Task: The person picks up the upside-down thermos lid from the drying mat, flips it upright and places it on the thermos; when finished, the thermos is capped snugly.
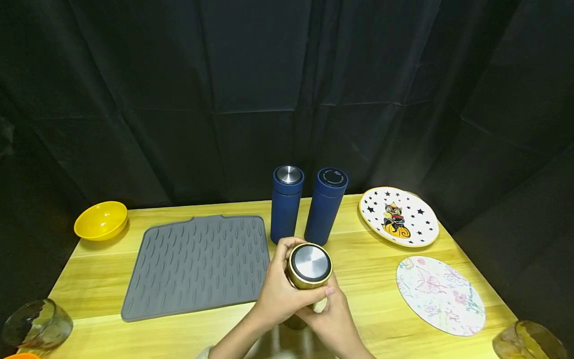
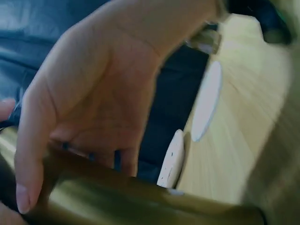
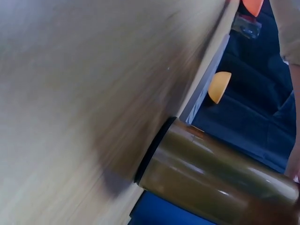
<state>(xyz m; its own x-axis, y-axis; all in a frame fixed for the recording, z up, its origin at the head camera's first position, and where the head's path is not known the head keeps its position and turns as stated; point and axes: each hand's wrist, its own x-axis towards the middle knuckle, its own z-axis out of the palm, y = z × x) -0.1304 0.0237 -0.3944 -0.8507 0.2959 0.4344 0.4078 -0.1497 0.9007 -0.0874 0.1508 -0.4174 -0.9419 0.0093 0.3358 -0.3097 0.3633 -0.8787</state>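
A gold vacuum flask (image 1: 310, 263) with a brushed-steel lid stands roughly upright at the front middle of the table. My left hand (image 1: 280, 291) holds it near the top, its thumb across the near side and its fingers round the far side. From the right, my right hand (image 1: 334, 319) grips the flask just below the lid; its fingers are partly hidden. The left wrist view shows the left hand (image 2: 101, 89) over the shiny gold flask (image 2: 117, 199). In the right wrist view the flask's black-rimmed base (image 3: 154, 150) is close to the tabletop; contact is unclear.
Two blue flasks (image 1: 285, 212) (image 1: 326, 212) stand behind. Left are a grey ribbed mat (image 1: 197, 267), a yellow bowl (image 1: 102, 222) and a glass (image 1: 40, 324). Right are a starred plate (image 1: 399, 217), a patterned round mat (image 1: 441, 294) and another glass (image 1: 529, 341). Black curtains (image 1: 255, 99) surround the table.
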